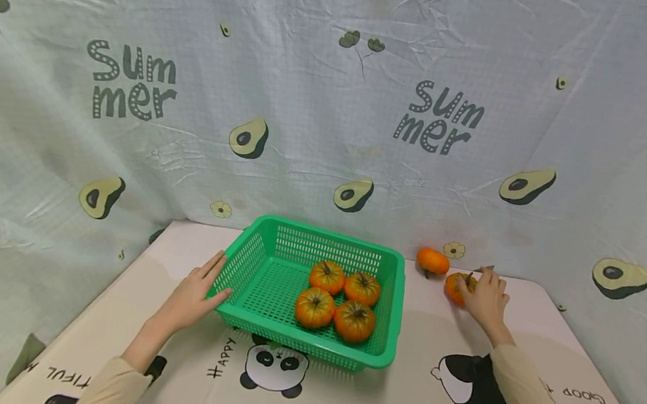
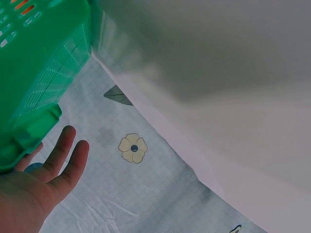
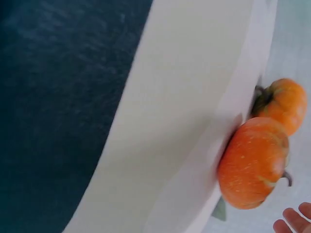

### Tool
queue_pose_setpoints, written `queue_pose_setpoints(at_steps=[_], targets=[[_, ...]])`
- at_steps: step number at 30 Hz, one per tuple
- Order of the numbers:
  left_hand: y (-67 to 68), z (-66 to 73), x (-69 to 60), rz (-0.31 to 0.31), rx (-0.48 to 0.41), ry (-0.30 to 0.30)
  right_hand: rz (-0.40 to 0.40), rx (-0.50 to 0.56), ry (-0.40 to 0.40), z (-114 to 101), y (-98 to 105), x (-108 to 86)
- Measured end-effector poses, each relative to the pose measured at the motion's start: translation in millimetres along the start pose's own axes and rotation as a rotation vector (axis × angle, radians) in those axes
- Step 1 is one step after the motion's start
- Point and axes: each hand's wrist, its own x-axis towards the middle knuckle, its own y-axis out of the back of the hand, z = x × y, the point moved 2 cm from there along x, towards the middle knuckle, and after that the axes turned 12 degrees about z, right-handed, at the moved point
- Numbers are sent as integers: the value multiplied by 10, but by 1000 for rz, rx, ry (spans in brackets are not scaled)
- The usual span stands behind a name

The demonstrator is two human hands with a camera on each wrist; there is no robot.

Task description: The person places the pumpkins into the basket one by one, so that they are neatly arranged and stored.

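A green basket (image 1: pixel 310 342) holds several orange pumpkins (image 1: pixel 315 308) on its right side. At its left rim is my left hand (image 1: pixel 190 294), fingers extended and touching the rim; the left wrist view shows that hand (image 2: pixel 46 187) beside the basket wall (image 2: pixel 53 73), fingers spread. To the right of the basket, my right hand (image 1: pixel 487 301) reaches to a pumpkin (image 1: pixel 454 289), its thumb overlapping it. In the right wrist view, the visible fingertips of that hand (image 3: pixel 295 221) stand apart from the pumpkin (image 3: pixel 252 162).
Another, smaller-looking pumpkin (image 1: pixel 433 261) lies near the back edge, between the basket and the right hand; it also shows in the right wrist view (image 3: pixel 284 104). A printed cloth (image 1: pixel 310 97) hangs behind the white table (image 1: pixel 416 393), which bears a panda print.
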Motion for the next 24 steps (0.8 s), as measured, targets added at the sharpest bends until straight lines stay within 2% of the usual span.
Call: queue_pose_setpoints(at_steps=[8, 13, 24], targets=[[-12, -20, -2, 16, -10, -11, -137, -16, -109, 95, -128, 55], [-25, -34, -5, 11, -10, -7, -191, -17, -153, 81, -174, 46], [-25, -46, -11, 2, -18, -1, -284, -76, -149, 93, -250, -9]])
